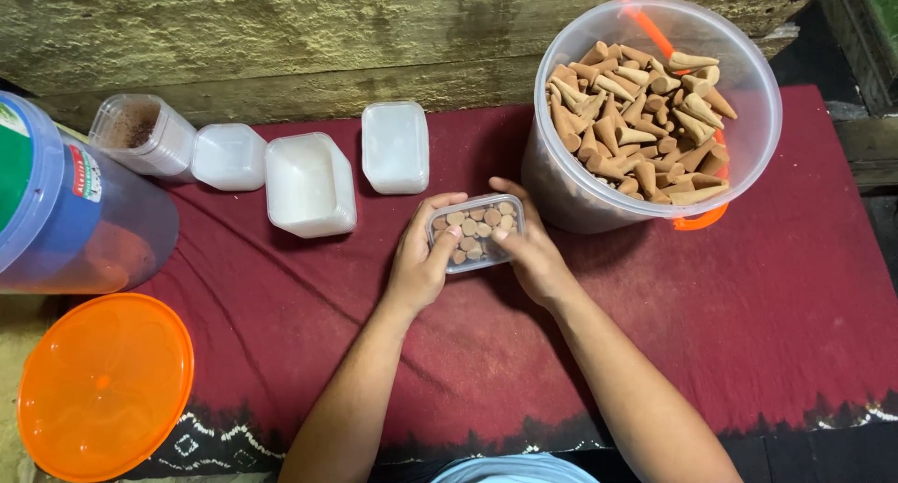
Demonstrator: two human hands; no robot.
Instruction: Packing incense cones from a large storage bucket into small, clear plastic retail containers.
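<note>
Presently we hold one small clear box (475,232) between both hands, near the middle of the worktop (748,315), which is draped in a dark red cloth with a patterned near hem.

Left hand (421,259): curled around the box's left end, thumb over the top edge, fingers closed on it.
Right hand (533,251): closed on the right end, fingertips resting on the packed contents.

Contents: tan cones (477,226) standing upright, round bases showing, packed tight in rows. We judge the box light and fairly stiff, its smooth plastic a little slippery; the cones look dry and brittle, so the short ends seem the safest hold, kept level. Its long axis runs left to right, tilted slightly, right end farther; the open face points up.

Round about:
- Large clear bucket (748,62) with orange handle, far right, just beside the box, heaped with loose cones lying every way.
- Two empty white boxes (309,184) (395,146) on the far side, left of centre.
- A small white lid or tub (229,156) and a clear container with brown powder (140,132), far left.
- A blue-rimmed jar (56,212) on its side at the left edge.
- An orange lid (103,385), near left.
</note>
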